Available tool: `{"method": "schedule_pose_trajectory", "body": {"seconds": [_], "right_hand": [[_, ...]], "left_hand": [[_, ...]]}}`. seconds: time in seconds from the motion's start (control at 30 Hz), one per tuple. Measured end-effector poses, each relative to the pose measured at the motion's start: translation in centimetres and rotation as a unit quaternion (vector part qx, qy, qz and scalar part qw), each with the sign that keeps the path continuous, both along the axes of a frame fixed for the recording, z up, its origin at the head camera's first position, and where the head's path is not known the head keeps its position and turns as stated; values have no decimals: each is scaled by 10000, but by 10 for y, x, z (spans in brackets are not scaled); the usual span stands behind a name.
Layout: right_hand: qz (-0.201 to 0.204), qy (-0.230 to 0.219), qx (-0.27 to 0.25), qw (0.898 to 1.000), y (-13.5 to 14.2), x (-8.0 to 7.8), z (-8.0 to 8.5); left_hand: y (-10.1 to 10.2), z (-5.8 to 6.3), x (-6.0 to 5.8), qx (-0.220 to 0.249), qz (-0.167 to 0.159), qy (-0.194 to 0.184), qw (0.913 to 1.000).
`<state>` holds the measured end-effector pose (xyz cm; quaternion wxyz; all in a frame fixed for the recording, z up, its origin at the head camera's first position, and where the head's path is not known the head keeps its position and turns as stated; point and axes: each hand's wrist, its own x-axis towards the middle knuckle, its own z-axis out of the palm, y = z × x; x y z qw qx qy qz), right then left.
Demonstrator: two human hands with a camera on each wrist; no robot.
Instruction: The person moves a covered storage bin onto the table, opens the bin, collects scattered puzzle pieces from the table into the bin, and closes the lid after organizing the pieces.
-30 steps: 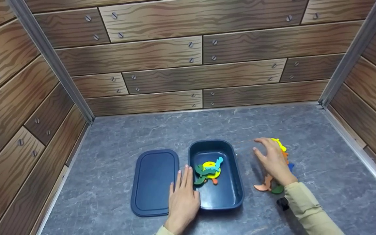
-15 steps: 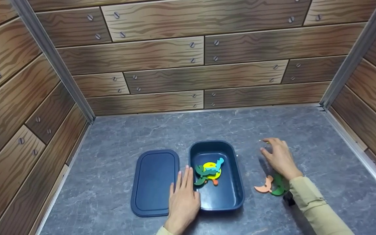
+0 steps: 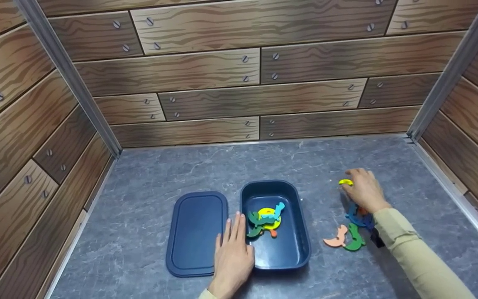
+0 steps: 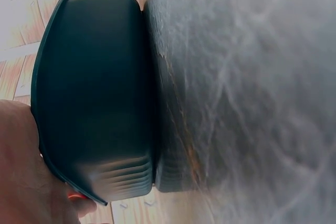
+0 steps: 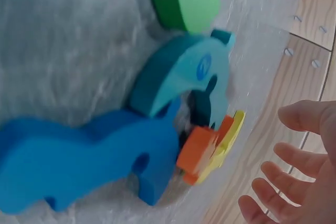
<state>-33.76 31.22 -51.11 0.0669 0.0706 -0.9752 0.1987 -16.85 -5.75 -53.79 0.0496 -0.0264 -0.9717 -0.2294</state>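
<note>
In the head view my left hand (image 3: 234, 253) rests, fingers straight, along the left rim of a dark blue box (image 3: 280, 259). Inside lie animal-shaped toy pieces: a dark green one (image 3: 254, 231), a light blue one (image 3: 279, 207) and a yellow one (image 3: 273, 226). My right hand (image 3: 365, 189) hovers over more pieces at the right, its fingers loosely bent around the space beside a yellow piece (image 3: 345, 182). The right wrist view has these fingers apart from the yellow piece (image 5: 227, 148). An orange piece (image 5: 198, 150), a blue piece (image 5: 94, 156) and a teal piece (image 5: 173, 72) lie close by.
A flat dark blue lid (image 3: 197, 234) lies left of the box. Nearer on the right lie a peach piece (image 3: 337, 237) and a green piece (image 3: 354, 238). Wood-patterned walls (image 3: 206, 99) enclose the grey marbled tabletop (image 3: 172, 166).
My right hand has moved right, uncovering the green, blue and yellow pieces to its left and below. The left hand, box and lid have stayed in place.
</note>
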Motion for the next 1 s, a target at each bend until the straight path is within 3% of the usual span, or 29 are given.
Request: {"method": "schedule_pose_trajectory", "body": {"seconds": [0.4, 1.0], "right_hand": [[-13, -591, 258, 9979, 12, -15, -17], [92, -334, 188, 9992, 10, -19, -21]], "left_hand": [[-1, -2, 1, 1, -11, -37, 10000], [-1, -1, 1, 0, -18, 45, 10000]]}}
